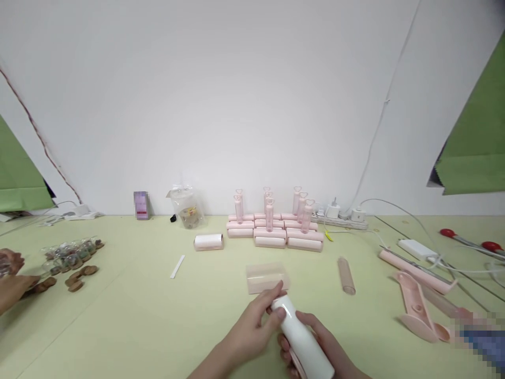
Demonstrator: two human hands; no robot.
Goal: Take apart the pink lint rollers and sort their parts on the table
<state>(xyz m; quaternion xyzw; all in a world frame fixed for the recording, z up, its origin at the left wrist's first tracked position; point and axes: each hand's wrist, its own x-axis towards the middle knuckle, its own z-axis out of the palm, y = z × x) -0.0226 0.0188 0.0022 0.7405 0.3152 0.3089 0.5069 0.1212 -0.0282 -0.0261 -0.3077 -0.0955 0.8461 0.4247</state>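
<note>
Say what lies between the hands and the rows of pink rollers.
In the head view, a translucent pink cover lies on the table between them.

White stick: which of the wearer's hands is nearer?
Left. The left hand is right of the white stick, closer to the camera; the right hand is farther right.

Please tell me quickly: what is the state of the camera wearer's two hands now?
Left hand: thumb and fingers closed on the far end of the white roll.
Right hand: closed around the same roll, nearer the wearer.
</note>
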